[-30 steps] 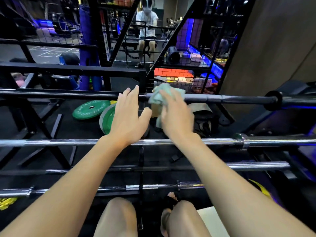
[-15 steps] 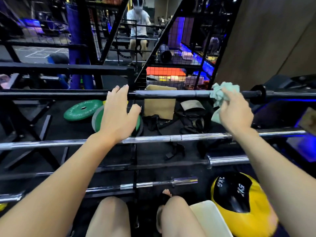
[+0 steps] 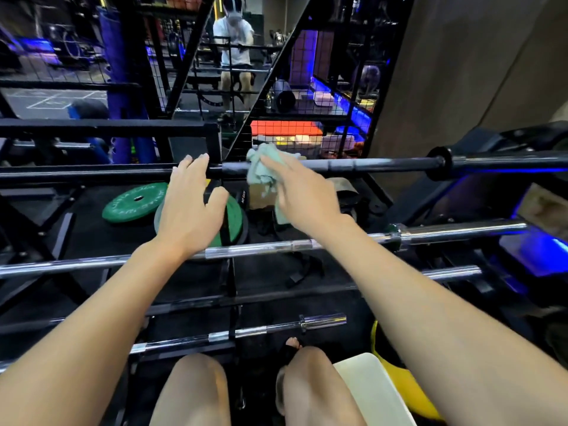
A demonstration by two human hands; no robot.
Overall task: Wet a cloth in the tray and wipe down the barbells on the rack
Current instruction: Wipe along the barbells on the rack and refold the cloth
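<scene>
Wiping step in hand, top bar of the rack. Left to right: your left hand point(image 3: 190, 210) has straight fingers laid over the black barbell point(image 3: 368, 164), tips on the bar, thumb spread below it; grip slack, holding nothing, just steadying the bar. Just beside it, your right hand point(image 3: 302, 195) presses the green cloth point(image 3: 261, 170) onto the same bar near the centre; the fingers look fairly straight over the bunched cloth, and what the thumb does underneath is hidden, so you can't call it a firm pinch. Judgement: this bar is mid-wipe, with the long run toward the right collar point(image 3: 440, 167) to cover; the next move calls for steady pressure and a slide along the shaft. The chrome barbell point(image 3: 261, 249) one level down, a shorter one point(image 3: 246, 332) lowest, and the rest wait their turn. Containers: the pale tray point(image 3: 372, 392) shows only a corner by your right knee; its contents can't be seen. Green plates point(image 3: 135, 202) lie on the floor behind the rack.
</scene>
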